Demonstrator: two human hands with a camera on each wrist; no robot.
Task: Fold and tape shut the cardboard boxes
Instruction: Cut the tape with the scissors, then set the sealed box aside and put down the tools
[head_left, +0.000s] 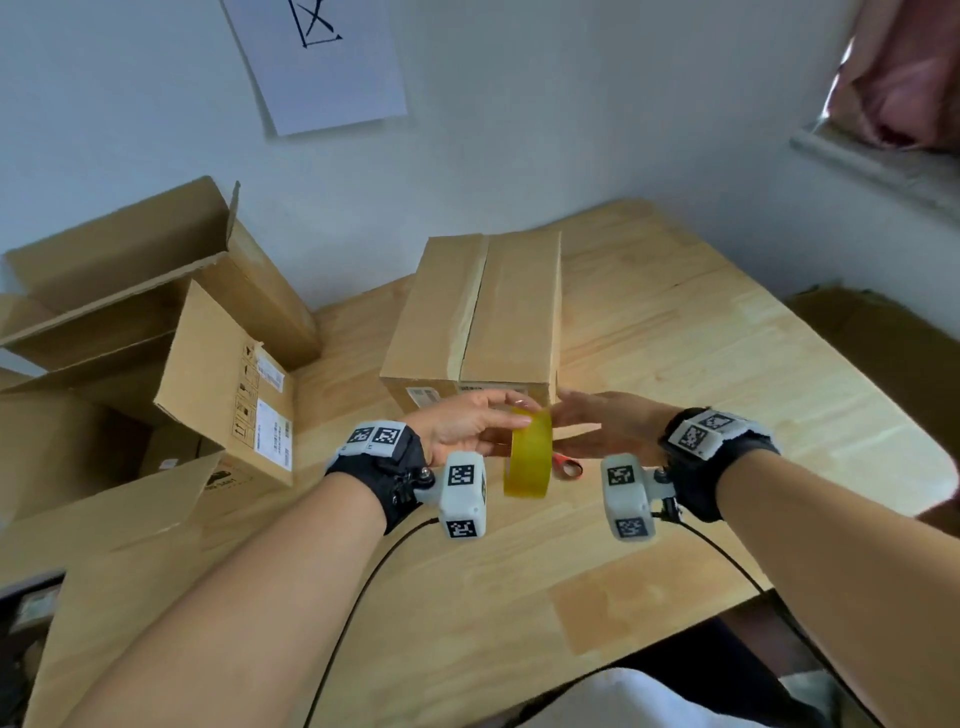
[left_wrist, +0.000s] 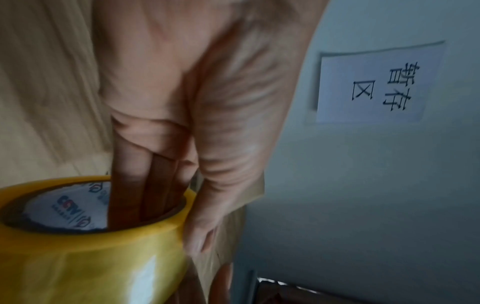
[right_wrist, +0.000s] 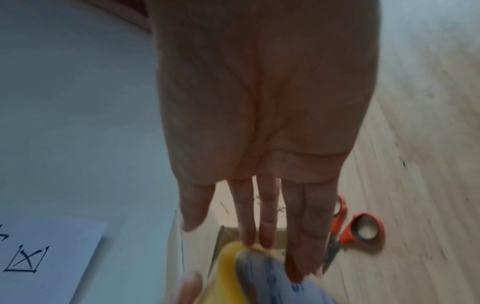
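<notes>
Left grip: your left hand (head_left: 457, 428) holds the yellow roll of clear packing tape (head_left: 529, 453) upright on its edge above the bench; in the left wrist view your fingers (left_wrist: 145, 185) reach down into the roll's core and your thumb lies on its outer face.
Right grip: your right hand (head_left: 605, 426) is spread, fingers straight, their tips touching the far rim of the roll; it holds nothing.
Tape roll: it sits between your two grips, raised clear of the pale wooden bench (head_left: 701, 364); the core label is white with blue print.
Closed box: the brown cardboard box with a strip of tape along its top seam (head_left: 480, 312) stands on the bench just beyond both grips, flaps down.
Open boxes: the brown cardboard boxes with raised flaps (head_left: 171, 332) sit well to the left of your left grip, stacked loosely against the wall.
Scissors: the orange-handled scissors (head_left: 566, 466) lie flat on the bench just below your right grip, beside the roll.
Wall: a white paper sheet with black handwritten characters (head_left: 322, 57) hangs above the boxes.
</notes>
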